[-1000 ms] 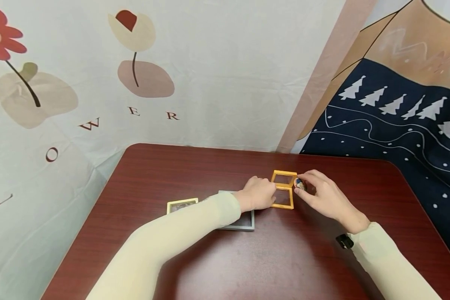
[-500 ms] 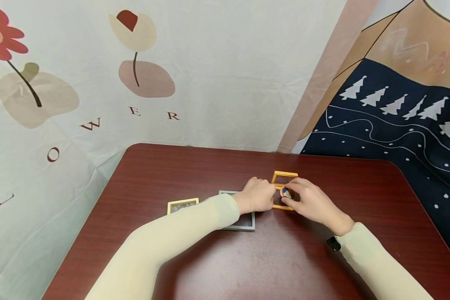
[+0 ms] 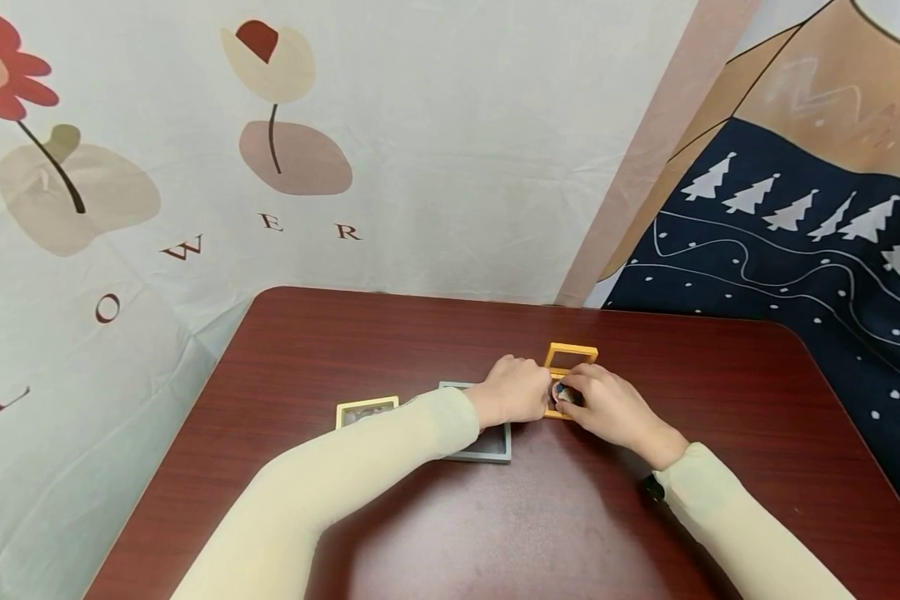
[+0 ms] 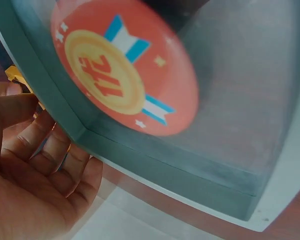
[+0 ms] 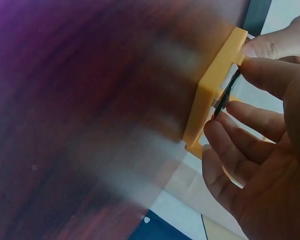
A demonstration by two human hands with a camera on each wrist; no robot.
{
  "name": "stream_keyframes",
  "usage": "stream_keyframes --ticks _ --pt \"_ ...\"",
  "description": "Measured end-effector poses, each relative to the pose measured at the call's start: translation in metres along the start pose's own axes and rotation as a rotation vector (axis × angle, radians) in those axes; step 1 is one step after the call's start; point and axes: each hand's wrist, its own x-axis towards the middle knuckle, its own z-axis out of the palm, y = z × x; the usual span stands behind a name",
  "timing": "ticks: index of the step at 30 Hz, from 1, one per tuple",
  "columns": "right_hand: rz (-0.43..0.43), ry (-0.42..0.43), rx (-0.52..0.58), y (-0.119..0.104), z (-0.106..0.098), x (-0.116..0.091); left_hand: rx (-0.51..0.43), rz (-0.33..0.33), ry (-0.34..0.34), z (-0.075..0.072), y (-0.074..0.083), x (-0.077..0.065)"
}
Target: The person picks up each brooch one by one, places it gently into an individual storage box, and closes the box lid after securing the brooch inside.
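An orange hinged display frame with clear film windows stands opened out on the table, its far half tilted up. My left hand grips the left edge of its near half; in the right wrist view that thumb lies at the orange rim. My right hand pinches a small round badge between thumb and fingertips, over the near half of the frame. Seen edge-on in the right wrist view, the badge is thin and dark, tilted inside the rim.
A grey display frame lies partly under my left forearm, holding a red round badge with a medal print. Further left is a pale yellow frame, partly hidden by the sleeve. The red-brown table ends at printed cloth hangings.
My right hand has moved left and slightly nearer, bringing the badge from beside the orange frame to over its near half. My left hand has stayed in place.
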Motion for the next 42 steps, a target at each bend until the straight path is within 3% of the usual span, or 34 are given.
stream_keyframes --ticks 14,27,42 --pt "0.006 0.026 0.002 -0.001 -0.005 -0.004 -0.043 -0.006 -0.011 -0.001 -0.001 -0.002" --pt "0.041 0.217 0.027 0.014 -0.044 -0.010 -0.045 -0.015 -0.005 0.001 0.001 -0.002" --pt "0.179 0.070 0.071 0.030 -0.040 -0.006 -0.042 -0.006 -0.006 0.000 0.002 -0.003"
